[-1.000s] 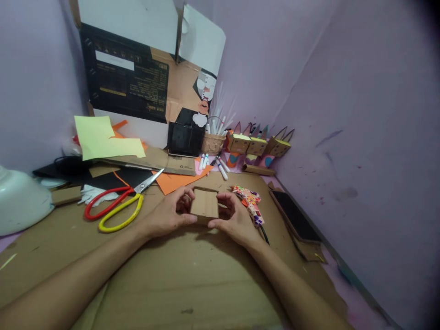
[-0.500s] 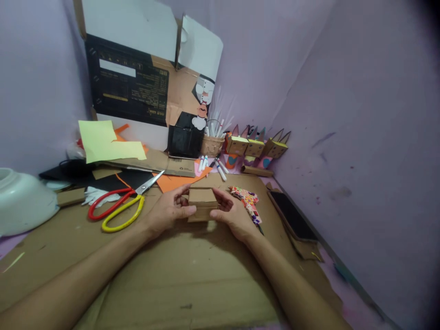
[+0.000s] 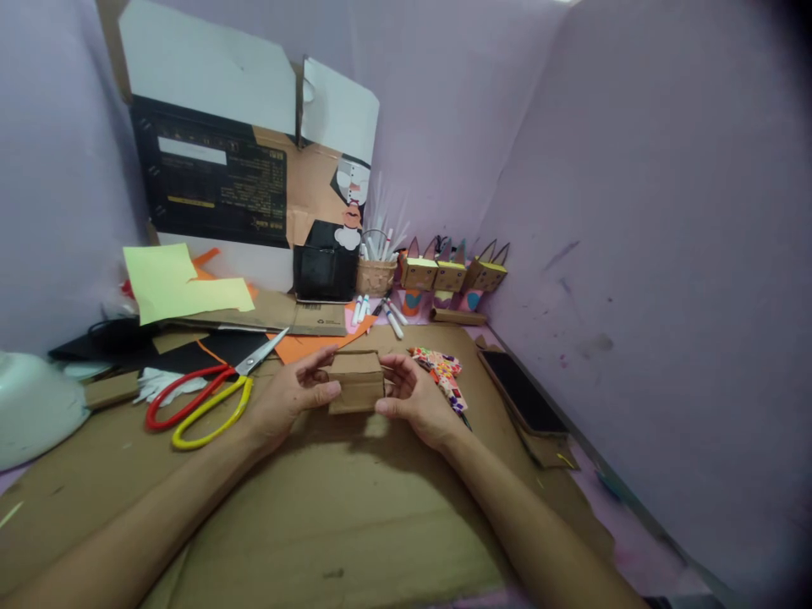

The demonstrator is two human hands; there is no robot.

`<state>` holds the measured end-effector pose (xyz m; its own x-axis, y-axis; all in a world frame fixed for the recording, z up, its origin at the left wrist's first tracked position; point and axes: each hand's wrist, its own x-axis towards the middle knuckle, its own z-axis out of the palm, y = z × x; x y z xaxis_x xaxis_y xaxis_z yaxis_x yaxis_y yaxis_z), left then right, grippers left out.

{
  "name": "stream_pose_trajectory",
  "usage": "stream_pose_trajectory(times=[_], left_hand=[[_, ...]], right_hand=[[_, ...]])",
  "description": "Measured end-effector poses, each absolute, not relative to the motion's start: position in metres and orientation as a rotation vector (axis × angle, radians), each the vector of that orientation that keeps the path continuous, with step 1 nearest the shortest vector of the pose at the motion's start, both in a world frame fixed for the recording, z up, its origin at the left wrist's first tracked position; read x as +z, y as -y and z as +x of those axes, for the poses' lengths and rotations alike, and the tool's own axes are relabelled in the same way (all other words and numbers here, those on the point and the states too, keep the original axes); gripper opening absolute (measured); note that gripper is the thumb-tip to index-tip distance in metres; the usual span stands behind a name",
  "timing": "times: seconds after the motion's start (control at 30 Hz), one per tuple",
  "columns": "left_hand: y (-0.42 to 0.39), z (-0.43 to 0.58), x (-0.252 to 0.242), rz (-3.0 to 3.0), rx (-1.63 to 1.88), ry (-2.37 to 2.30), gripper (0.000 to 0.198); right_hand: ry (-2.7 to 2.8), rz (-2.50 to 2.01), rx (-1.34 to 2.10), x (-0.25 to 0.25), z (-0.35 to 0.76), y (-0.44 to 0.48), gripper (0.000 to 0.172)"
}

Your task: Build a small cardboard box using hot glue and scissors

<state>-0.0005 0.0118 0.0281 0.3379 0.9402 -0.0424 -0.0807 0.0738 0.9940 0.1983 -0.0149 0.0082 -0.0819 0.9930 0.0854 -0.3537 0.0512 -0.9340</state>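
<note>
A small brown cardboard box is held just above a cardboard sheet, between both hands. My left hand grips its left side, thumb on the front face and fingers curled behind. From the right, my right hand clasps the box with the thumb in front. A flat side of the box faces me. Red and yellow-handled scissors lie just left of my left hand. A patterned glue gun lies close to my right hand.
A black phone lies on cardboard at the right by the purple wall. At the back stand a large printed carton, a black box, a basket of pens and small cardboard figures. Coloured papers and a white bowl are at the left.
The box has been tipped in my hands: its broad face pointed up before, now a side faces me. The view has shifted a little, so everything sits further left.
</note>
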Motion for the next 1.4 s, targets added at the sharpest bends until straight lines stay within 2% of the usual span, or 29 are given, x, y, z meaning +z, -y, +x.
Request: stream_pose_trajectory(times=[0.13, 0.4, 0.53, 0.6, 0.8, 1.0, 1.2, 1.4], left_hand=[[-0.011, -0.005, 0.03, 1.426, 0.934, -0.925, 0.077], [-0.005, -0.003, 0.022, 1.437, 0.94, -0.78, 0.089], [0.002, -0.003, 0.023, 1.518, 0.944, -0.824, 0.093], [0.005, -0.002, 0.026, 1.614, 0.969, -0.844, 0.09], [0.012, -0.004, 0.028, 1.835, 1.002, -0.856, 0.064], [0.017, -0.006, 0.025, 1.81, 0.975, -0.82, 0.062], [0.02, -0.002, 0.028, 1.88, 1.017, -0.842, 0.071], [0.025, 0.003, 0.027, 1.831, 1.031, -0.945, 0.071]], right_hand=[[1.105, -0.827, 1.345, 0.01, 0.198, 0.019, 0.058], [1.422, -0.852, 1.154, 0.01, 0.204, 0.024, 0.046], [1.573, -0.938, 1.005, 0.011, 0.207, 0.029, 0.047], [1.597, -0.966, 0.944, 0.01, 0.207, 0.03, 0.048], [1.679, -0.947, 0.758, 0.008, 0.208, 0.033, 0.042], [1.75, -0.945, 0.573, 0.011, 0.207, 0.038, 0.042], [1.754, -0.934, 0.457, 0.014, 0.203, 0.041, 0.037], [1.769, -1.027, 0.457, 0.017, 0.202, 0.044, 0.037]])
